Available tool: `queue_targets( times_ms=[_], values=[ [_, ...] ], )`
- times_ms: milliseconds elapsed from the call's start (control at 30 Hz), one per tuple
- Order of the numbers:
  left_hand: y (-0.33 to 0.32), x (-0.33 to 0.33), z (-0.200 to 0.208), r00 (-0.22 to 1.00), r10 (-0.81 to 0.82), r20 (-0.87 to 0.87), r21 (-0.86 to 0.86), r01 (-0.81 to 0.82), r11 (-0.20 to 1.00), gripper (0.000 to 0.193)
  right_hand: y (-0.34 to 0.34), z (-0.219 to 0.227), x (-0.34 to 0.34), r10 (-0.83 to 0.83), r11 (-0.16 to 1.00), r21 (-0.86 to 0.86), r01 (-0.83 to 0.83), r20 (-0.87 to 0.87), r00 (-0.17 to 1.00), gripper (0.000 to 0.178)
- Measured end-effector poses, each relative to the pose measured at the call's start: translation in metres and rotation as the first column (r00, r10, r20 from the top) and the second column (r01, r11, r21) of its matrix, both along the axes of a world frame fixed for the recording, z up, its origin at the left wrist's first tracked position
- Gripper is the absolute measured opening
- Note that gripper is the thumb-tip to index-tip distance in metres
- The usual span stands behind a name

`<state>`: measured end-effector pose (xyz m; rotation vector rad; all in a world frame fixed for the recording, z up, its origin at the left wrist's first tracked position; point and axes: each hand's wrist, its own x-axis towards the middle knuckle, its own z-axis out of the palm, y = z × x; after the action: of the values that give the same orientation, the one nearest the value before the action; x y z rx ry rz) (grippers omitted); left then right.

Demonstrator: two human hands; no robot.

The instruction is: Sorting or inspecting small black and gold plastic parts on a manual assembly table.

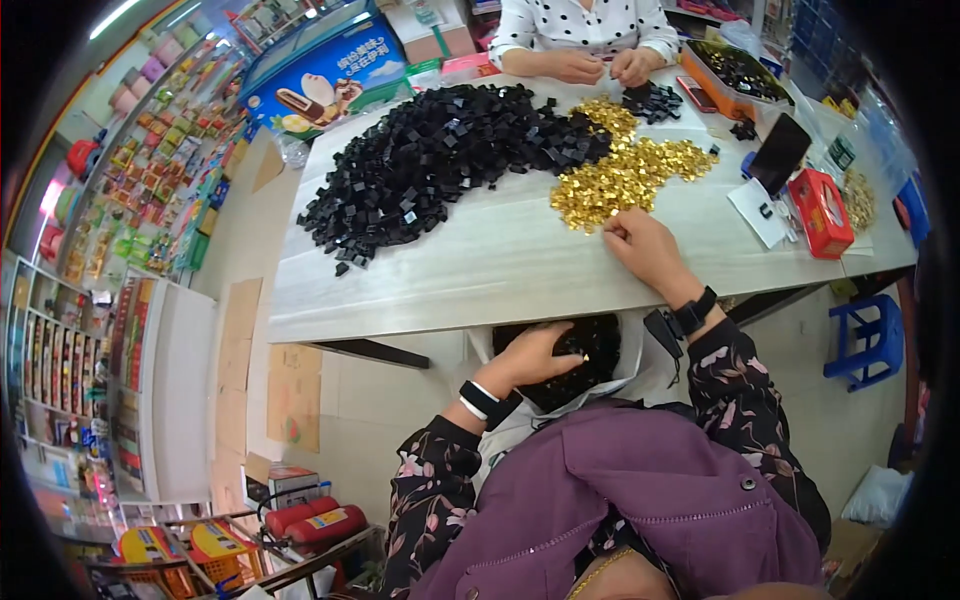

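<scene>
A broad heap of small black square pieces [420, 160] covers the far left and middle of the table. Touching its right end is a pile of small shiny gold pieces [625, 180]. My right hand [640, 245] rests at the near edge of the gold pile, thumb and fingertips pinched together; whatever they hold is hidden. Below the table edge, my left hand [535, 358] lies over a white-lined bag [628, 345] with dark pieces inside. Its thumb is stretched away from the fingers, and a tiny gold piece [587, 357] shows by the thumb tip.
Across the pale table [450, 290], another person's hands [605, 68] work beside a small black heap. An orange box [735, 75] of black pieces, a propped phone [780, 153] and a red tin [822, 213] stand right. A blue stool [868, 340] is on the floor.
</scene>
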<state>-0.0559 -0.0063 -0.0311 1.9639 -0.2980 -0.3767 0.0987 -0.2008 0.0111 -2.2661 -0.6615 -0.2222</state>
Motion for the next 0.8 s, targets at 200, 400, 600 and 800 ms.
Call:
queue_targets(
  times_ms=[200, 400, 600, 800],
  values=[
    [0.043, 0.028, 0.063, 0.999, 0.000, -0.045, -0.022, -0.001, 1.000, 0.040, -0.003, -0.001, -0.006, 0.018, 0.992, 0.128, -0.020, 0.018, 1.000, 0.010],
    [0.123, 0.096, 0.062, 0.553, 0.175, 0.814, 0.347, -0.706, 0.617, 0.031, 0.001, 0.001, -0.007, 0.028, 0.993, 0.113, -0.026, -0.012, 1.000, 0.011],
    [0.118, 0.108, 0.059, 0.740, 0.206, 0.640, 0.620, -0.656, 0.431, 0.019, 0.000, -0.003, -0.003, 0.041, 0.989, 0.148, -0.024, -0.110, 0.993, 0.014],
    [0.107, 0.103, 0.048, 0.806, 0.189, 0.562, 0.635, -0.566, 0.526, 0.016, -0.002, -0.004, -0.004, 0.056, 0.982, 0.185, -0.043, -0.064, 0.996, 0.013]
  ],
)
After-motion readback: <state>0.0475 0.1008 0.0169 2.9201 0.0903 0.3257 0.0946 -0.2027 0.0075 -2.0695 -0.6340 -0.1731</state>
